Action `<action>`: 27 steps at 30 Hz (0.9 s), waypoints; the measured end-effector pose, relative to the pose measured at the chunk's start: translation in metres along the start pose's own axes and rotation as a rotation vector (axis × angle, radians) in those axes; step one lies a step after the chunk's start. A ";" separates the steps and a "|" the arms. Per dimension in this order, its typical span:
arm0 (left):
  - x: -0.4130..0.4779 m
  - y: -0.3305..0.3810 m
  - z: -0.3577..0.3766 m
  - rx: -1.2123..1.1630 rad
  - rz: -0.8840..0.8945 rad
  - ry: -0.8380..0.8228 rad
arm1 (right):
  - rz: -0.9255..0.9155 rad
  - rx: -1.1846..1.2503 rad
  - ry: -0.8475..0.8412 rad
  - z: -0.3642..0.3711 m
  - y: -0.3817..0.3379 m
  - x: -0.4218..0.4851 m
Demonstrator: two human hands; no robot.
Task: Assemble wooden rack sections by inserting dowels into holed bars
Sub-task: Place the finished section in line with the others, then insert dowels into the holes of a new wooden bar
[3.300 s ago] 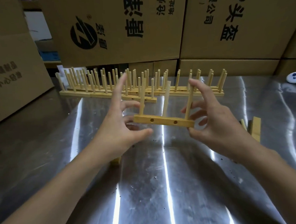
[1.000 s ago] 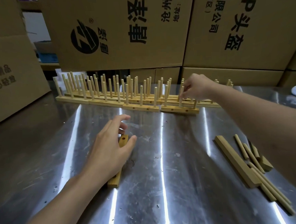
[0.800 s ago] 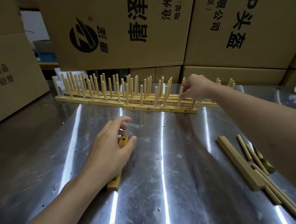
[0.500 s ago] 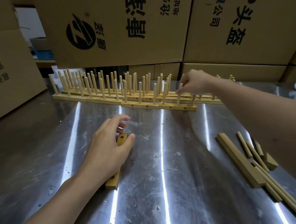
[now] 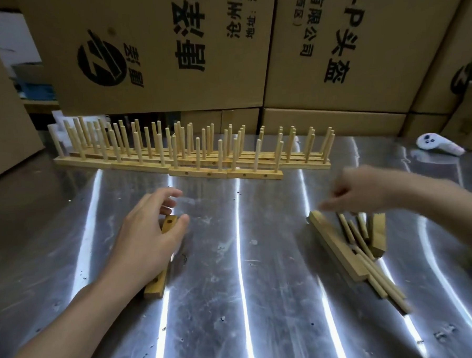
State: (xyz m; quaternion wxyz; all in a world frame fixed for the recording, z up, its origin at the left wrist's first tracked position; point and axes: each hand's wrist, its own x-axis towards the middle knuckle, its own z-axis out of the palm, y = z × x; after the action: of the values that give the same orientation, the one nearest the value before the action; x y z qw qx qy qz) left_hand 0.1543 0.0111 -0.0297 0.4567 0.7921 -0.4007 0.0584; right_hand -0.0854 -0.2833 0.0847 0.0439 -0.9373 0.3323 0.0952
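Steel table (image 5: pixel 236 315), cartons (image 5: pixel 167 45) behind | bar (image 5: pixel 169 224) lies flat under left hand (image 5: pixel 150 238), fingers loosely spread, thumb beside holed end | right hand (image 5: pixel 358 193) blurred above loose dowels (image 5: pixel 370 266), grip cannot be told | dowels likely light, stiff, smooth, roll easily: pinch mid-length

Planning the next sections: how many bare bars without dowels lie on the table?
3: one bar under the left hand, a long bar by the right hand, a shorter bar right of the loose dowels. More may be hidden.
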 end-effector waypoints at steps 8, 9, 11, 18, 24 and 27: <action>-0.001 0.006 -0.005 -0.032 -0.010 0.024 | -0.015 0.094 -0.071 0.032 -0.017 -0.016; 0.000 0.009 -0.006 -0.015 -0.001 0.029 | -0.048 0.179 -0.053 0.031 -0.024 -0.019; -0.001 0.016 -0.010 -0.012 0.006 0.064 | -0.157 0.446 -0.046 0.030 -0.042 -0.026; -0.019 0.064 -0.012 -0.633 -0.184 -0.197 | -0.486 1.138 -0.080 0.045 -0.120 -0.044; -0.032 0.080 -0.007 -0.829 -0.354 -0.314 | -0.448 1.336 -0.054 0.064 -0.150 -0.039; -0.032 0.077 -0.004 -0.865 -0.415 -0.300 | -0.404 1.308 0.008 0.068 -0.145 -0.037</action>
State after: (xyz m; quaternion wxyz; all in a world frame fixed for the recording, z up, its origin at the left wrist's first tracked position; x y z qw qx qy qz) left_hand 0.0809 0.0130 0.0102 0.6825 0.5931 -0.2833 -0.3197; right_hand -0.0323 -0.1378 0.0287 0.6170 -0.7619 0.1404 -0.1385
